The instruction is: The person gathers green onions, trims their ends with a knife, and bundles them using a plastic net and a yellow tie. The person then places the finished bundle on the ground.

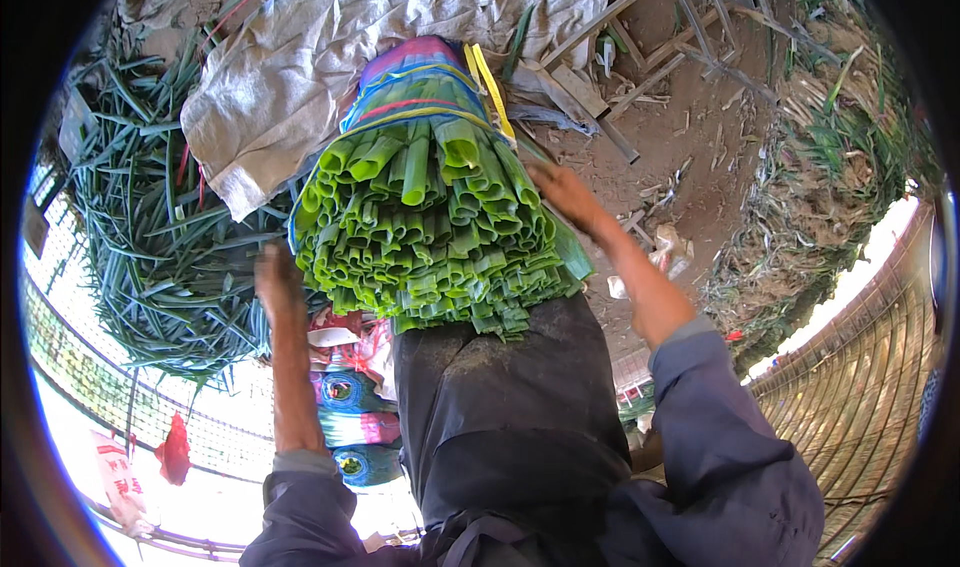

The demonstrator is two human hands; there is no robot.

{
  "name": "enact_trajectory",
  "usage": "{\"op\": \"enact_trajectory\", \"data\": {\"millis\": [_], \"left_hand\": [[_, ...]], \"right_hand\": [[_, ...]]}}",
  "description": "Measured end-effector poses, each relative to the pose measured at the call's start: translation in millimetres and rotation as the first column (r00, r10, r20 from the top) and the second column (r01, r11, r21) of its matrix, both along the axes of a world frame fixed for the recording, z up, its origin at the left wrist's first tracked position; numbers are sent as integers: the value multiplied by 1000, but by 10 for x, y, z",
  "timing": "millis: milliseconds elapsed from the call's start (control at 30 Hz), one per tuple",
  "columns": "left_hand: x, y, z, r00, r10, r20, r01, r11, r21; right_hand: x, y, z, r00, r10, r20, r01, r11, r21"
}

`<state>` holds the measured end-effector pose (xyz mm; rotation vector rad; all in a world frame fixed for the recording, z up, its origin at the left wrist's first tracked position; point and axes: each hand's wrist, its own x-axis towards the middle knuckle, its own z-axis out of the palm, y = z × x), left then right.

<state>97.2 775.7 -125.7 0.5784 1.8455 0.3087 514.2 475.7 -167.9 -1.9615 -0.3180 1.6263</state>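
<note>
A large bundle of green onions (427, 229), its cut hollow leaf ends facing me, lies before my knees. Blue netting or wrap (420, 90) with red and yellow bands surrounds its far part, and a yellow strap (491, 90) runs along its right side. My left hand (277, 278) is blurred, close to the bundle's left edge; whether it touches is unclear. At the right edge, my right hand (566, 192) reaches toward the side of the bundle, near a loose green leaf (574, 252). Its fingertips are partly hidden, and what they hold cannot be told.
Crumpled woven sheeting (300, 64) lies beyond the bundle. Green leaves are heaped (150, 229) at the left. A metal frame (652, 49) rests on the dirt floor at upper right, with plant scraps (825, 162) further right. Netted bundles (356, 428) lie beside my left leg.
</note>
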Motion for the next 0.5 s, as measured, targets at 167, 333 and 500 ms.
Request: {"op": "enact_trajectory", "data": {"millis": [167, 333, 500], "left_hand": [[-379, -1104, -253, 915, -32, 401, 160, 943, -291], [-494, -1371, -335, 898, -63, 434, 214, 927, -307], [-353, -1493, -465, 868, 68, 493, 76, 961, -266]], "right_hand": [[-142, -231, 354, 989, -99, -105, 107, 992, 67], [-88, -370, 222, 976, 14, -216, 18, 990, 142], [-479, -738, -92, 999, -11, -37, 9, 998, -65]]}}
